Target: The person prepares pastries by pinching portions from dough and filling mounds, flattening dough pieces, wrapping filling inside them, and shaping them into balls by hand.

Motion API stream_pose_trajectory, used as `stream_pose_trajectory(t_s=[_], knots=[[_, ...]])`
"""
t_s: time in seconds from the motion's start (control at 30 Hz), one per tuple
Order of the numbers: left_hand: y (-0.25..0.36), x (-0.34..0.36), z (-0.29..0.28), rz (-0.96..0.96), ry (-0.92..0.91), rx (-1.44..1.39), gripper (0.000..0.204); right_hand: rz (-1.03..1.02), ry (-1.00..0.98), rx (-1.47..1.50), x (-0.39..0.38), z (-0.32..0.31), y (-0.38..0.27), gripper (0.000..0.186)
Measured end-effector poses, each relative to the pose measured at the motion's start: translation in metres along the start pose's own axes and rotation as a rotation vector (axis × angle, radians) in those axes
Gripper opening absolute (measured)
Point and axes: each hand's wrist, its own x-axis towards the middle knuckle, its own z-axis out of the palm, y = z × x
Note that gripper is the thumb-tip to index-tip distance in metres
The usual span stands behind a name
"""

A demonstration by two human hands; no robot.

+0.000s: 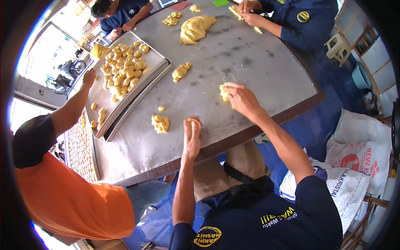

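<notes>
My left hand point(191, 135) is near the table's front edge, curved round a small pale dough piece point(194, 121). My right hand point(239, 96) is farther forward and to the right, its fingers closed on a lumpy yellow mass point(223, 92) on the steel table point(279, 83). Left of my left hand lie a cluster of small yellow lumps point(160, 123) and a single small ball point(161, 108). Another cluster point(181, 71) sits farther back on the steel.
A tray point(160, 58) of dough balls is at left, beside a co-worker in orange point(75, 191). Two other co-workers point(116, 16) point(304, 21) work at the far side, near a large dough mound point(196, 29). White sacks point(350, 150) and a stool point(338, 48) stand at right.
</notes>
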Motion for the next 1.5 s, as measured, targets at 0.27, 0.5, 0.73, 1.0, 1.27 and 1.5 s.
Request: stream_pose_trajectory(t_s=[0.27, 0.5, 0.73, 1.0, 1.27, 1.5], knots=[[0.012, -0.008, -0.02, -0.108, -0.026, 0.203, 0.023, -0.068, 0.219, -0.12, -0.08, 0.016, -0.004, 0.047], [0.024, 0.01, -0.004, 0.226, 0.096, 0.697, 0.012, -0.07, 0.179, -0.003, -0.047, 0.006, 0.022, 0.044], [0.012, 0.006, -0.018, 0.348, 0.179, 0.789, 0.017, -0.061, 0.121, -0.036, -0.04, 0.01, 0.011, 0.053], [0.014, 0.072, 0.005, 0.209, 0.179, 1.318, 0.032, 0.097, 0.048, 0.12, -0.012, -0.006, 0.029, 0.063], [0.008, 0.01, -0.029, 0.451, 0.129, 1.269, 0.029, 0.022, 0.158, 0.101, -0.028, 0.007, 0.017, 0.052], [0.074, 0.041, -0.064, 0.525, 0.608, 0.602, 0.04, 0.081, 0.147, -0.097, -0.02, 0.014, 0.009, 0.059]])
